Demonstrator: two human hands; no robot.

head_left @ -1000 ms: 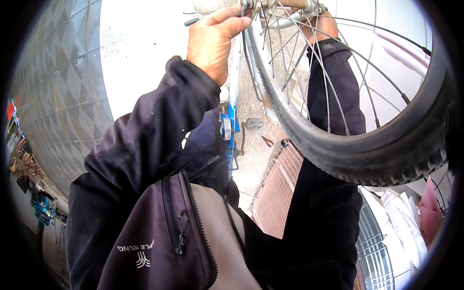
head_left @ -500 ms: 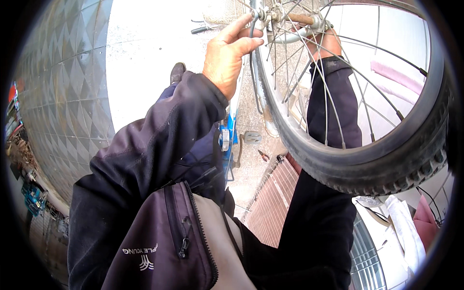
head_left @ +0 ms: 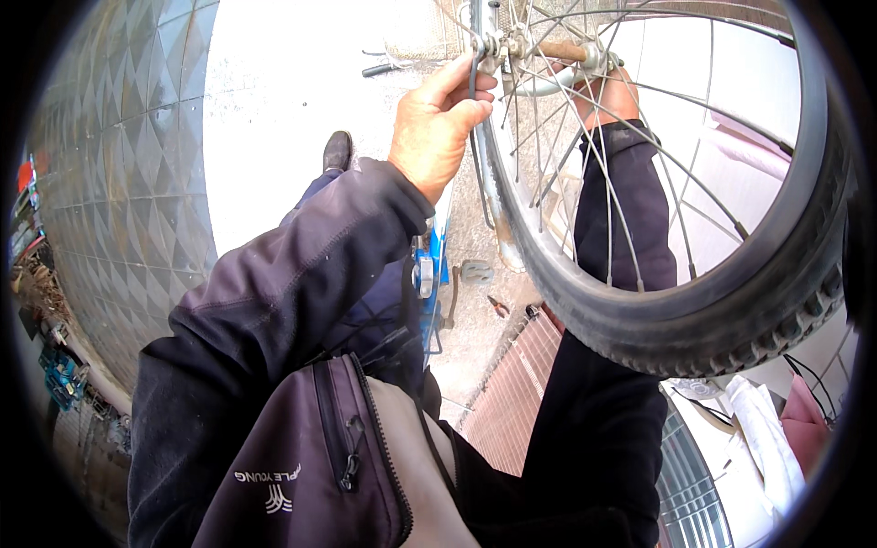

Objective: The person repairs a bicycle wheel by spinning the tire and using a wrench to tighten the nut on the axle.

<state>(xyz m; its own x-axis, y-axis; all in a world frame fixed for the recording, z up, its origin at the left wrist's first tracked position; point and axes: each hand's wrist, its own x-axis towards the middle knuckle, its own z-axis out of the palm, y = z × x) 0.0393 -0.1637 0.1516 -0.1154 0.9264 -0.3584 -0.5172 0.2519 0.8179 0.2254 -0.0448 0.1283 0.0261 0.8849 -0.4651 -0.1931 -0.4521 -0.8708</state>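
A bicycle wheel [head_left: 630, 333] with a black knobby tyre stands in front of me, its spokes running to a rusty hub [head_left: 562, 51]. At the left end of the axle, my left hand [head_left: 434, 123] is closed, thumb and fingers pinching a thin grey rod [head_left: 484, 178]. The rod hangs down beside the rim and is bent at its lower end. My right hand [head_left: 610, 96] reaches behind the spokes to the axle's other end, near a curved silver tube [head_left: 548, 85]. Spokes and hub hide most of its fingers.
A blue bicycle frame part [head_left: 438, 251] and a pedal [head_left: 476, 271] show below the wheel. Small pliers [head_left: 498, 306] lie on the floor beside a pinkish ribbed mat [head_left: 516, 374]. White cloth [head_left: 763, 438] lies at right. Patterned grey tiles [head_left: 128, 146] line the left.
The wheel, hub and both hands sit slightly lower in the picture, as does the floor around them. My left hand keeps its pinch at the axle end.
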